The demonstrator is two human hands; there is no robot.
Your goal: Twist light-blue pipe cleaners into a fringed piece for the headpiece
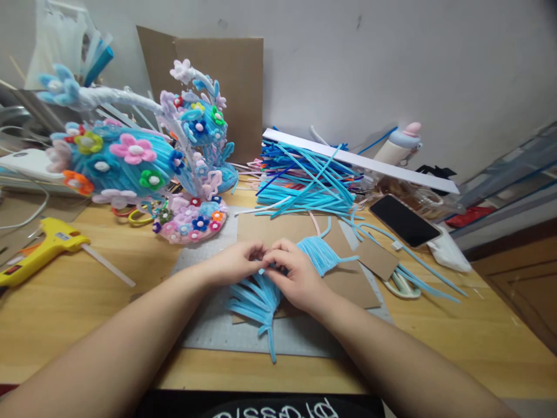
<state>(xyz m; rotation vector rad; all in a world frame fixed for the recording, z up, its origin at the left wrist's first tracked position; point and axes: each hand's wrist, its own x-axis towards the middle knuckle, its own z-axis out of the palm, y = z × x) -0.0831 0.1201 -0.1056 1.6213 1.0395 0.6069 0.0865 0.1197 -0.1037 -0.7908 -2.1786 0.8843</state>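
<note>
Lettering (274, 410), white, cut off and unreadable, on one black item (174, 403). On the counter (500, 328), one grey mat (209, 342) beneath two blue stem bundles (319, 254); left hand (241, 261) and right hand (298, 277) pinched narrow on stem ends of the nearer bundle (266, 299). Leftward, one yellow glue gun (56, 244), label too small to read. Beyond, one phone (404, 219), two flower-covered ornaments (130, 177), one bottle (394, 148).

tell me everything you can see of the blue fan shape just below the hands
The blue fan is made of light blue, fuzzy strips that look like pipe cleaners. They spread toward the picture's left; one strand points toward the table's near edge, with a short stub beside it. The left hand and right hand meet at its far end, hiding part. It is over the cardboard and grey mat; whether it rests there is unclear.
</note>
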